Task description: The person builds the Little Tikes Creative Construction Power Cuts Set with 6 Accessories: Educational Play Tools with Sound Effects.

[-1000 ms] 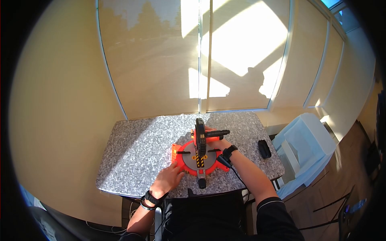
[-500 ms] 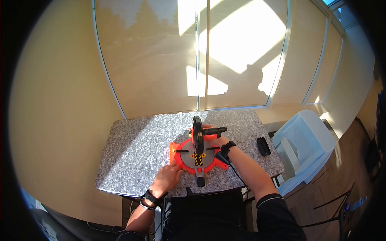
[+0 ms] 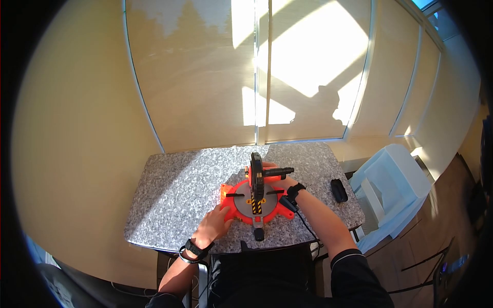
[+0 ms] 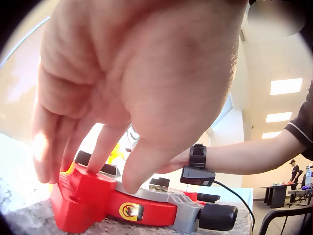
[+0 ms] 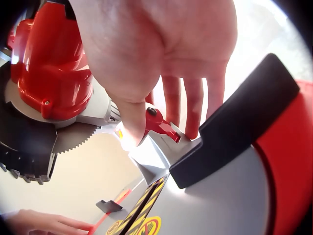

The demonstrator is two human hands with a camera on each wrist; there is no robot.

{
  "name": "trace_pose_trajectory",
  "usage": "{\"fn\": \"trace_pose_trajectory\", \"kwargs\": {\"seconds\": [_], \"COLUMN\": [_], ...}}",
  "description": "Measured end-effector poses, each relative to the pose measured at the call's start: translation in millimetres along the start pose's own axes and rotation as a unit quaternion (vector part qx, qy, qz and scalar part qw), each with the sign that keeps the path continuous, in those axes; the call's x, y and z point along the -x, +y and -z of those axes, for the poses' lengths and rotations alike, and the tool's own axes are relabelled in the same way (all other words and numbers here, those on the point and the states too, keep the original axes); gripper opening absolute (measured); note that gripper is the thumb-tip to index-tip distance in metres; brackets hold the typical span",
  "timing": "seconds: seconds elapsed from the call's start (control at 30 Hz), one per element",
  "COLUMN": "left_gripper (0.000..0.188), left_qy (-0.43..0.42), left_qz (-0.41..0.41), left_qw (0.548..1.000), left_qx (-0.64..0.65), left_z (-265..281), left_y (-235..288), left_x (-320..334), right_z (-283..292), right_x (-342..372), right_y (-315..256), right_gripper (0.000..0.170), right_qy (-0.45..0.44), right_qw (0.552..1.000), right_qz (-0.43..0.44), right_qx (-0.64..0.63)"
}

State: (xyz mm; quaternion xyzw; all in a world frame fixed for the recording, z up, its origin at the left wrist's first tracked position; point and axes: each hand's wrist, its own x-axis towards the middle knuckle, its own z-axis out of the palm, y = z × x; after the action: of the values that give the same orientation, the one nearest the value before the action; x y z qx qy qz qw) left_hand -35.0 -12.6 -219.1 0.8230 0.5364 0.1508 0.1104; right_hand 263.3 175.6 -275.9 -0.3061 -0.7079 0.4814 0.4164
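Note:
A red toy miter saw (image 3: pixel 244 204) with a round grey turntable stands on the speckled table. Its black blade guard (image 3: pixel 257 174) is raised, and the toothed blade (image 5: pixel 74 139) shows in the right wrist view. My left hand (image 3: pixel 212 224) rests on the left side of the red base, its fingers extended over the corner block (image 4: pixel 90 193). Behind the saw, my right hand (image 3: pixel 287 184) reaches to the rear of the arm. Its thumb and fingers (image 5: pixel 193 110) straddle a small red lever (image 5: pixel 161 125) on the grey bracket. The saw partly hides this hand in the head view.
The granite-patterned table (image 3: pixel 179 179) stands by a window with drawn blinds. A black case (image 3: pixel 339 190) lies near its right edge. Beside the table is a chair draped in light blue cloth (image 3: pixel 393 174). A cable runs from the right wrist camera.

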Motion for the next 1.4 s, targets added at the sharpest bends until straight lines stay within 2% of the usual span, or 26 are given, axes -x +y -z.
{"fn": "trace_pose_trajectory", "kwargs": {"seconds": [0.13,0.2,0.23,0.3,0.4,0.43,0.5,0.53,0.6,0.67,0.7,0.8,0.93,1.03,1.1,1.2,1.27,1.4], "left_gripper": [0.050,0.050,0.051,0.052,0.060,0.064,0.068,0.071,0.073,0.065,0.065,0.074,0.073,0.074,0.076,0.077,0.075,0.075], "left_qy": [-0.016,-0.015,-0.014,-0.012,-0.013,-0.023,-0.034,-0.033,-0.032,0.033,0.033,0.006,-0.007,-0.026,-0.034,-0.008,-0.027,-0.016], "left_qz": [0.004,0.002,-0.005,-0.012,-0.005,0.020,0.044,0.036,0.028,-0.010,-0.009,-0.014,-0.025,-0.027,-0.032,-0.077,-0.021,-0.032], "left_qw": [0.999,0.999,0.999,0.999,0.998,0.998,0.998,0.997,0.997,0.999,0.999,0.998,0.998,0.998,0.998,0.995,0.998,0.998], "left_qx": [0.028,0.032,0.039,0.047,0.053,0.048,0.043,0.052,0.061,0.033,0.033,0.056,0.052,0.046,0.041,0.064,0.055,0.047], "left_z": [-3,-2,-1,-1,-4,-2,-4,-9,-17,-21,-22,-19,-14,-4,-5,-12,-7,-9], "left_y": [-9,-9,-10,-13,-15,-12,-13,-17,-24,-26,-28,-29,-27,-21,-25,-32,-23,-25], "left_x": [-3,-3,-3,-3,-5,-5,-5,-6,-6,-3,-2,-1,2,4,4,4,4,6], "right_z": [-2,-1,1,6,16,22,33,37,40,53,57,48,33,6,-8,-20,-22,-27], "right_x": [15,23,23,22,40,44,50,54,64,74,77,89,99,98,96,93,93,95], "right_y": [-27,-43,-45,-49,-66,-67,-69,-78,-104,-112,-115,-155,-195,-224,-233,-234,-234,-235], "right_gripper": [0.036,0.046,0.046,0.054,0.056,0.056,0.055,0.055,0.043,0.049,0.056,0.060,0.065,0.065,0.064,0.062,0.059,0.055], "right_qy": [-0.008,-0.032,-0.032,-0.043,-0.020,-0.020,-0.012,-0.012,0.056,0.073,0.090,0.123,0.087,0.044,0.028,0.033,0.034,0.025], "right_qw": [0.999,0.998,0.998,0.989,0.979,0.979,0.946,0.946,0.940,0.938,0.936,0.949,0.975,0.972,0.934,0.920,0.918,0.917], "right_qz": [-0.022,0.004,0.004,-0.027,-0.022,-0.023,-0.016,-0.016,-0.134,-0.123,-0.112,-0.098,-0.051,-0.022,-0.001,0.008,0.005,-0.010], "right_qx": [-0.026,0.051,0.051,0.138,0.204,0.204,0.324,0.324,0.310,0.315,0.321,0.274,0.199,0.229,0.356,0.390,0.395,0.397]}}
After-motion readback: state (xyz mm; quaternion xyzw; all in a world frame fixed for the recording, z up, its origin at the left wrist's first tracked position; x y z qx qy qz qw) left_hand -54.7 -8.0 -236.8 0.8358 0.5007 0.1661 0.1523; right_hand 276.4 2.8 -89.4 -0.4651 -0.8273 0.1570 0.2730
